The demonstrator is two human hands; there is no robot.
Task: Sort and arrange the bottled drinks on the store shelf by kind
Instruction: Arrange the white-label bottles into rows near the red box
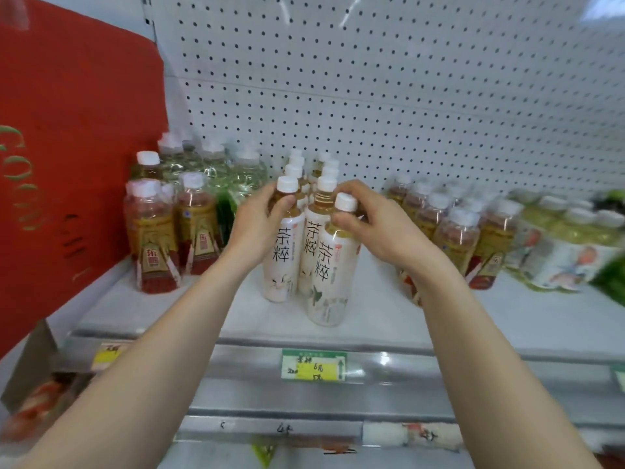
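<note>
Two rows of white-labelled tea bottles with white caps stand mid-shelf, running back toward the pegboard. My left hand [258,225] grips the neck of the front bottle of the left row [282,265]. My right hand [375,225] grips the neck of a third white tea bottle [329,275], which stands nearest the shelf edge and leans slightly against the right row's front bottle [309,245]. To the left stand red-and-gold labelled tea bottles [155,245] with clear green-tinted bottles [216,170] behind them. More red-and-gold bottles [456,238] stand to the right.
A red panel [67,147] closes the shelf's left end. Pale green-capped bottles with white pictured labels [568,238] fill the far right. The white shelf [372,319] has a price rail with a green and yellow tag [314,365]. A white pegboard [372,96] backs it.
</note>
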